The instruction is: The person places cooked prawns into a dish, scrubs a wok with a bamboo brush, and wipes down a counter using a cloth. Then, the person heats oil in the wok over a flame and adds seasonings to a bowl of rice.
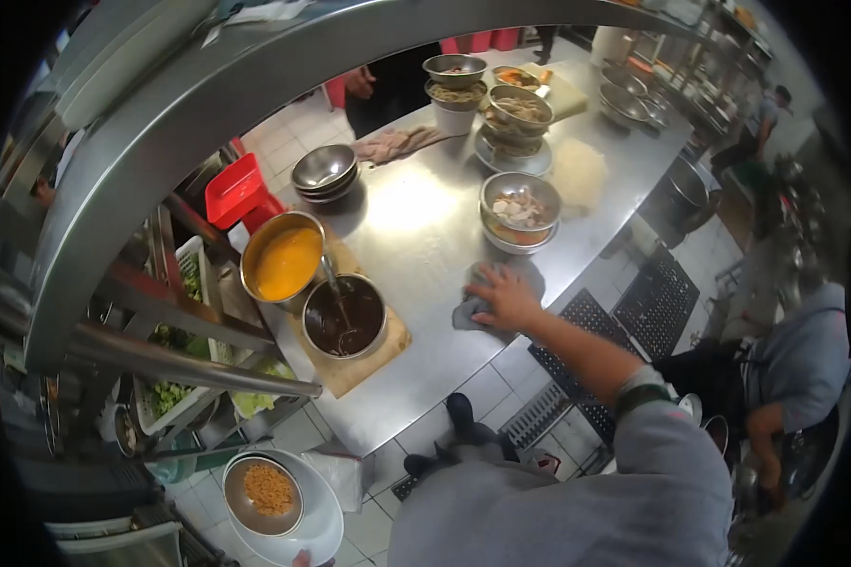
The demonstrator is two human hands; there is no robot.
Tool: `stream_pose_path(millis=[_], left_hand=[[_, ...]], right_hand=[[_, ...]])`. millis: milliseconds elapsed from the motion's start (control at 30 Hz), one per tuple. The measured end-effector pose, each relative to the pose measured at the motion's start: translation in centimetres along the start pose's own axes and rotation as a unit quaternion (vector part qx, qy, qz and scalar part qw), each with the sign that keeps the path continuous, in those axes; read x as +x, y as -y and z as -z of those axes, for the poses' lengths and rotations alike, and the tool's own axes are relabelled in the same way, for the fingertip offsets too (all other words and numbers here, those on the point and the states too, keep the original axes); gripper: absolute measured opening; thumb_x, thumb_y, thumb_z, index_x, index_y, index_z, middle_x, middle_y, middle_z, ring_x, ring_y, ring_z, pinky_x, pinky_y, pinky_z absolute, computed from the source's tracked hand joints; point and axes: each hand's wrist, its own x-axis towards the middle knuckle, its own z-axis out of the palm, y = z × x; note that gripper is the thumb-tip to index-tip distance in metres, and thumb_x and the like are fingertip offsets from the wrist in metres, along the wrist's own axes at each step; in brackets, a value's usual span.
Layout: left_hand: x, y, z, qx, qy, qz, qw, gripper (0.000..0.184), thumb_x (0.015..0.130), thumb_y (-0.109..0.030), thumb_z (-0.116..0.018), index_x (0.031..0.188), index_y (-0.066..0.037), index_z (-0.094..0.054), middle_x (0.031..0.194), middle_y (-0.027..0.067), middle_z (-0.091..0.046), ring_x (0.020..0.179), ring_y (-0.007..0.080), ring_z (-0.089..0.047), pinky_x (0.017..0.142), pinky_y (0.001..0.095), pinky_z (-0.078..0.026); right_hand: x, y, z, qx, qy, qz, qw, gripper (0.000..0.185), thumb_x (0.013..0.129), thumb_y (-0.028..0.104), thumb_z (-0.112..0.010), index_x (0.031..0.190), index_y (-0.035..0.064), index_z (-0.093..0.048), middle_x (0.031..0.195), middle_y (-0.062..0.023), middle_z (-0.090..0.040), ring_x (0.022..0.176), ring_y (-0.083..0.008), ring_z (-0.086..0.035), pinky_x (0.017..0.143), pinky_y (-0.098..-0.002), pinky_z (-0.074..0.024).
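My right hand (509, 299) lies on a grey cloth (529, 275) on the steel counter (425, 321), fingers spread over it and pressing it down. At the bottom edge, a little of my left hand (303, 558) shows at the rim of a large white oval dish (323, 501). A metal bowl of orange rice (268, 489) sits in that dish. Beyond the cloth, a metal bowl of pale sliced food (520, 201) is stacked on another bowl.
A pot of orange sauce (288, 263) and a pot of dark sauce (344, 317) with a ladle stand on a wooden board (385, 348). Empty metal bowls (324, 168) are stacked behind. A co-worker (794, 359) stands at right; a steel shelf (161, 142) arches overhead.
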Motion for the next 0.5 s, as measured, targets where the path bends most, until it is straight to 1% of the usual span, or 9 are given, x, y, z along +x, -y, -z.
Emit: stream_pose_path(millis=[133,167,200,267,367,400,433,467,500], left_hand=[[0.5,-0.2,0.8,0.016,-0.008,-0.001,1.0,0.044,0.09,-0.014,-0.053,0.123,0.014,-0.05,0.119,0.0219,-0.056,0.111,0.0324,-0.052,0.093,0.0454,-0.044],[0.1,-0.5,0.9,0.022,-0.009,0.002,1.0,0.044,0.09,-0.014,-0.053,0.123,0.014,-0.05,0.119,0.0217,-0.056,0.11,0.0325,-0.052,0.093,0.0454,-0.044],[0.1,-0.6,1.0,0.026,-0.01,0.004,1.0,0.044,0.09,-0.015,-0.053,0.122,0.014,-0.05,0.119,0.0215,-0.056,0.11,0.0325,-0.052,0.093,0.0455,-0.044],[1.4,0.2,2.6,0.025,0.03,0.002,0.999,0.044,0.09,-0.015,-0.052,0.123,0.014,-0.05,0.12,0.0211,-0.055,0.111,0.0327,-0.052,0.094,0.0454,-0.044],[1.9,0.7,3.5,0.035,0.042,-0.006,0.998,0.045,0.091,-0.016,-0.052,0.124,0.014,-0.049,0.123,0.0204,-0.053,0.113,0.0324,-0.051,0.096,0.0453,-0.044],[1.9,0.7,3.6,0.041,0.043,-0.008,0.998,0.045,0.091,-0.016,-0.052,0.125,0.014,-0.049,0.124,0.0201,-0.053,0.114,0.0322,-0.051,0.097,0.0453,-0.044],[2.1,0.8,3.5,0.034,0.059,-0.002,0.998,0.046,0.091,-0.016,-0.052,0.126,0.013,-0.048,0.126,0.02,-0.052,0.115,0.032,-0.05,0.098,0.0457,-0.043],[2.3,0.7,3.9,0.03,0.074,0.003,0.997,0.048,0.09,-0.016,-0.052,0.128,0.013,-0.047,0.127,0.0198,-0.052,0.116,0.0319,-0.049,0.099,0.0461,-0.043],[2.5,0.7,4.1,0.026,0.09,0.008,0.996,0.049,0.09,-0.016,-0.052,0.13,0.012,-0.046,0.129,0.0197,-0.051,0.117,0.0317,-0.049,0.1,0.0465,-0.042]], right_hand=[[-4.7,-5.7,-0.8,-0.028,-0.056,-0.077,0.995,0.047,0.077,0.031,-0.072,0.123,0.024,-0.064,0.138,-0.0096,-0.053,0.116,-0.0368,-0.056,0.097,-0.0473,-0.0459],[-5.4,-8.8,-0.9,0.0,-0.063,-0.185,0.981,0.043,0.078,0.027,-0.07,0.12,0.0209,-0.065,0.135,-0.0124,-0.055,0.114,-0.0374,-0.057,0.096,-0.0466,-0.0467],[-5.9,-12.1,-1.1,0.028,-0.071,-0.289,0.954,0.039,0.079,0.023,-0.068,0.117,0.0178,-0.067,0.132,-0.0152,-0.056,0.113,-0.0379,-0.058,0.095,-0.046,-0.0475],[-6.6,-17.5,-2.1,0.073,-0.228,-0.389,0.89,0.037,0.079,0.018,-0.065,0.114,0.0094,-0.066,0.118,-0.0209,-0.062,0.106,-0.0402,-0.06,0.091,-0.0467,-0.0492],[-6.5,-15.9,-3.3,0.186,-0.282,-0.463,0.82,0.037,0.079,0.018,-0.064,0.113,0.0039,-0.065,0.109,-0.0237,-0.062,0.102,-0.0421,-0.06,0.089,-0.0484,-0.0492],[-6.7,-13.6,-5.8,0.123,-0.277,-0.47,0.829,0.034,0.08,0.018,-0.065,0.112,0.0042,-0.065,0.095,-0.0237,-0.064,0.098,-0.0418,-0.061,0.085,-0.0477,-0.0494],[-5.9,-7.0,-2.7,0.101,-0.279,-0.412,0.861,0.015,0.083,0.014,-0.065,0.092,0.0016,-0.066,0.097,-0.0202,-0.065,0.085,-0.0393,-0.063,0.075,-0.0455,-0.0503],[-7.3,-5.0,-6.0,0.055,-0.249,-0.275,0.927,0.017,0.084,0.02,-0.069,0.095,0.0065,-0.068,0.097,-0.017,-0.066,0.085,-0.0376,-0.063,0.075,-0.0455,-0.0513],[-7.5,2.2,-2.1,0.181,-0.177,-0.257,0.933,0.017,0.084,0.021,-0.07,0.099,0.0125,-0.07,0.102,-0.014,-0.066,0.094,-0.0343,-0.063,0.082,-0.0435,-0.0521]])
